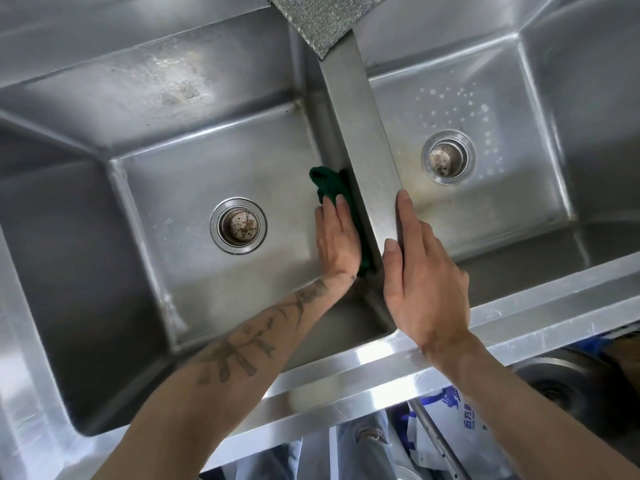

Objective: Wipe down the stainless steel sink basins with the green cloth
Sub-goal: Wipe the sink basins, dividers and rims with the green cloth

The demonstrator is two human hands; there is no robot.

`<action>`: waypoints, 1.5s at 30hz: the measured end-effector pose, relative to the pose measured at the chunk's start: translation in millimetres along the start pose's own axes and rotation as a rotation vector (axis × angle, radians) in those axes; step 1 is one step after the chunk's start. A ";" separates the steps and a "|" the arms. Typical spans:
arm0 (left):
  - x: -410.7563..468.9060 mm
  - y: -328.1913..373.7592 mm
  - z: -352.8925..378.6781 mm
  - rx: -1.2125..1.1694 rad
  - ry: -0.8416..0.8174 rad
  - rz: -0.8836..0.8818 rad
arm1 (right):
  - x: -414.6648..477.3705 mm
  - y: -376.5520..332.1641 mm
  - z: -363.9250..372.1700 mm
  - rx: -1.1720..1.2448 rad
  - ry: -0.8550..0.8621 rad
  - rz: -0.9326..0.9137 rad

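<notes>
Task item: dark green cloth (331,188), crumpled, bunched at far end, spread flat along right wall of left stainless steel sink basin (187,174), against flat steel divider (363,133) between basins. Near end hidden behind wrist.
Pressing it: left hand (337,240), fingers straight and together, palm flat on cloth.
Idle: right hand (426,289), fingers straight, lying along divider's right edge, thumb on divider top, holding nothing.
Also: right stainless steel sink basin (512,209) shows water droplets on floor around round drain strainer (447,156).
</notes>
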State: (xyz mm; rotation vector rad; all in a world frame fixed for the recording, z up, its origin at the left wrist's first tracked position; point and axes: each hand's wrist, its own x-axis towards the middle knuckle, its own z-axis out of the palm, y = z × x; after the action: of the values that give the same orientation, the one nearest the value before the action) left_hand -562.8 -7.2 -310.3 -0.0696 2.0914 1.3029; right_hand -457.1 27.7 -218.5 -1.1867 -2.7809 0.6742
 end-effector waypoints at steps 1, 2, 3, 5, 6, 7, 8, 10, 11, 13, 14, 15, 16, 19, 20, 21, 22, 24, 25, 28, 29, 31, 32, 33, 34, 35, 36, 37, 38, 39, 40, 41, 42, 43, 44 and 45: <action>-4.1 -1.4 -3.1 -0.001 -0.012 0.022 | -0.7 -0.1 0.1 -0.001 -0.001 0.001; -10.4 -3.8 -6.2 -0.021 -0.023 0.061 | -1.1 -0.1 0.0 -0.003 -0.001 0.003; -17.9 -7.5 -9.1 -0.037 -0.037 0.107 | -0.8 -0.1 -0.1 -0.006 0.000 0.004; -33.7 -15.4 -14.3 -0.011 -0.077 0.165 | -0.6 -0.6 -0.1 -0.005 0.000 0.003; -35.7 -20.4 -13.6 0.013 -0.105 0.153 | -1.0 -0.8 0.0 -0.005 0.002 0.002; -34.5 -26.4 -11.9 0.051 -0.143 0.102 | -1.3 -0.8 -0.1 -0.006 0.004 0.001; -32.3 -29.6 -9.5 0.094 -0.190 0.014 | -1.3 -0.7 -0.2 -0.007 0.005 0.000; -28.4 -36.7 -7.1 0.165 -0.262 -0.207 | -1.2 -1.2 -1.1 -0.007 0.005 0.002; -27.9 -39.7 -6.9 0.171 -0.266 -0.299 | -1.6 -1.5 -1.6 -0.009 0.005 -0.004; -30.2 -40.4 -7.0 0.125 -0.252 -0.389 | -1.4 -1.4 -2.0 -0.002 0.003 -0.016; -33.2 -35.7 -9.6 0.105 -0.267 -0.369 | -0.5 -1.4 -2.2 0.004 0.002 -0.020; -37.9 -28.1 -12.9 0.076 -0.289 -0.356 | -0.3 -1.1 -2.1 0.009 -0.004 -0.025; -43.4 -17.8 -16.7 0.061 -0.314 -0.341 | -0.7 -0.3 -1.7 0.012 -0.011 -0.031; -61.1 9.7 -31.3 -0.150 -0.334 -0.307 | -0.1 0.5 -2.0 0.010 -0.028 -0.031; -67.7 17.3 -36.4 -0.211 -0.339 -0.271 | -1.1 -0.3 -2.5 0.016 -0.040 -0.031; -74.1 25.7 -42.1 -0.264 -0.333 -0.234 | -1.8 -1.0 -3.7 0.020 -0.052 -0.032; -79.9 35.1 -47.5 -0.295 -0.317 -0.196 | -1.9 -1.4 -5.6 0.024 -0.065 -0.028; -90.8 47.0 -54.3 -0.321 -0.270 -0.111 | -2.4 -0.8 -9.0 0.053 -0.088 -0.011; -96.0 51.6 -55.9 -0.335 -0.249 -0.087 | -2.5 0.0 -10.4 0.106 -0.099 0.009; -111.0 65.2 -57.5 -0.389 -0.140 -0.049 | -0.8 7.2 -18.6 0.461 -0.122 0.094; -115.1 71.1 -57.1 -0.391 -0.109 -0.034 | 0.4 11.0 -24.1 0.550 -0.125 0.099; -122.9 86.2 -54.0 -0.387 -0.086 0.005 | 5.3 17.2 -37.8 0.602 -0.160 0.072; -127.1 95.4 -50.1 -0.389 -0.096 0.018 | 8.9 20.3 -45.5 0.617 -0.185 0.069; -130.4 103.5 -44.8 -0.399 -0.112 0.019 | 13.4 22.9 -53.3 0.660 -0.212 0.084; -132.7 112.6 -38.2 -0.414 -0.126 0.014 | 18.7 25.4 -61.9 0.741 -0.241 0.120; -133.7 120.9 -30.0 -0.429 -0.137 0.007 | 24.7 27.2 -71.2 0.864 -0.287 0.184; -134.1 129.0 -21.5 -0.443 -0.146 -0.004 | 31.1 29.0 -80.7 1.010 -0.355 0.268; -134.1 136.4 -12.2 -0.454 -0.155 -0.019 | 37.0 31.5 -89.3 1.140 -0.425 0.352; -134.0 143.4 -2.7 -0.465 -0.161 -0.035 | 41.8 34.3 -96.6 1.244 -0.480 0.422; -133.5 148.8 6.9 -0.471 -0.169 -0.039 | 45.6 37.4 -103.1 1.315 -0.510 0.478; -132.9 153.8 16.0 -0.479 -0.171 -0.044 | 49.6 40.6 -108.2 1.353 -0.519 0.511; -131.7 158.0 24.0 -0.468 -0.154 -0.057 | 53.9 43.7 -112.9 1.369 -0.510 0.528; -129.7 162.2 30.3 -0.431 -0.123 -0.062 | 57.3 47.9 -117.5 1.368 -0.488 0.530; -126.4 165.8 35.4 -0.371 -0.087 -0.050 | 60.9 53.0 -122.3 1.360 -0.465 0.517; -122.9 168.9 39.4 -0.302 -0.057 -0.026 | 64.9 58.8 -126.4 1.347 -0.439 0.493; -119.5 171.1 42.3 -0.253 -0.038 0.000 | 68.9 63.5 -129.9 1.325 -0.402 0.466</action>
State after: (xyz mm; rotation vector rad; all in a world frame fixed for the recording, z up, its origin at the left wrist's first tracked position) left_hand -512.4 78.6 -122.1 -0.1531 1.8849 1.5500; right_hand -435.9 163.1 -135.6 -1.2983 -1.4106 2.3950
